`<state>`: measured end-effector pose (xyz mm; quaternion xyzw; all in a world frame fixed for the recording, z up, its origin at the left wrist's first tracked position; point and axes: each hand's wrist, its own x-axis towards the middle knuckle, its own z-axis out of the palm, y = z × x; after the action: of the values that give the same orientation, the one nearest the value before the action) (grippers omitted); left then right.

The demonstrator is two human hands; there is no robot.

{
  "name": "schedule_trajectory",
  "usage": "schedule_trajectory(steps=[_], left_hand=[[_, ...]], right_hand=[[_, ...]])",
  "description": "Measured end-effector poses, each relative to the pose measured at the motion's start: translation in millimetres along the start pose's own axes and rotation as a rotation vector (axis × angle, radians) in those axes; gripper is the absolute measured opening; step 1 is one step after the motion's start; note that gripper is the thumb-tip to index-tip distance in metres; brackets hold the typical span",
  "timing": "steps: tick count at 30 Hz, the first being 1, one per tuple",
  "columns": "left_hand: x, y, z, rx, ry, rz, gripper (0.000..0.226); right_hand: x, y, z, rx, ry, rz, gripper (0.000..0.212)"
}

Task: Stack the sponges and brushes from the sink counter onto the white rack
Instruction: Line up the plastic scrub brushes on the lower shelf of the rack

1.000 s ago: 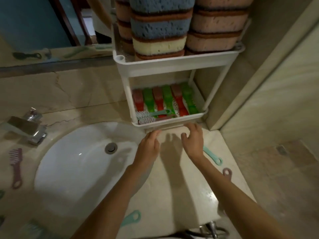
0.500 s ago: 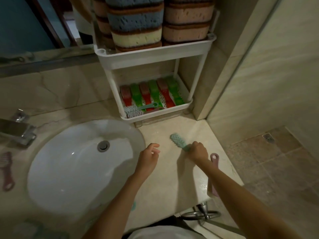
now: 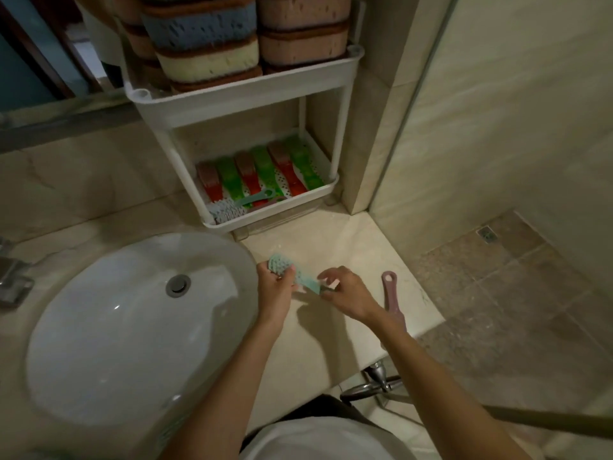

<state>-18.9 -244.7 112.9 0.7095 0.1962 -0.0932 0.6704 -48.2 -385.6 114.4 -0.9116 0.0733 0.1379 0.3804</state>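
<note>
The white rack (image 3: 238,97) is nearly full, with sponges (image 3: 205,44) piled on its top shelf and red and green brushes (image 3: 265,174) in its bottom tray. The teal brush (image 3: 303,281) is held over the counter (image 3: 331,247) — the left hand (image 3: 275,288) curls round its bristle end, and the right hand (image 3: 346,292) pinches its handle tip. I think it goes in next, then the pink brush (image 3: 389,293) lying by the right wrist.

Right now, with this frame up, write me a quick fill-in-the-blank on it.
The left hand and right hand both hold one ___ brush.
The pink brush lies on the ___.
The white rack's top tier holds stacked ___.
Missing: teal; counter; sponges.
</note>
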Motion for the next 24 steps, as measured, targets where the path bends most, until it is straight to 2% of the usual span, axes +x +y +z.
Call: schedule_trajectory(steps=[2,4,8,13,16,21,24], left_hand=[[-2.5,2.2,5.8,-0.053,0.004,0.004,0.028],[-3.9,3.1,10.3,-0.05,-0.011,0.014,0.023],[-6.3,1.2,18.3,0.013,-0.079,0.02,0.019],[-5.2,-3.8,20.9,0.017,-0.063,-0.005,0.022],[-0.8,-4.6,17.2,-0.011,-0.017,-0.049,0.026],[6.6,-3.4,3.3,-0.038,0.03,-0.161,0.035],[12.6,0.8,-11.5,-0.042,0.03,-0.225,0.034]], right_hand=[[-10.3,15.5,-9.1,-0.049,0.271,0.117,0.035],[-21.1,32.7,-17.3,-0.108,0.401,0.283,0.039],[-34.9,55.3,-19.3,-0.224,0.266,0.553,0.038],[-33.6,59.3,-16.9,-0.208,0.231,0.541,0.025],[-19.7,46.5,-21.9,-0.023,0.217,0.471,0.022],[6.9,-5.9,-23.6,0.6,0.18,0.34,0.014],[21.0,-35.6,-24.0,0.859,0.098,0.283,0.023]])
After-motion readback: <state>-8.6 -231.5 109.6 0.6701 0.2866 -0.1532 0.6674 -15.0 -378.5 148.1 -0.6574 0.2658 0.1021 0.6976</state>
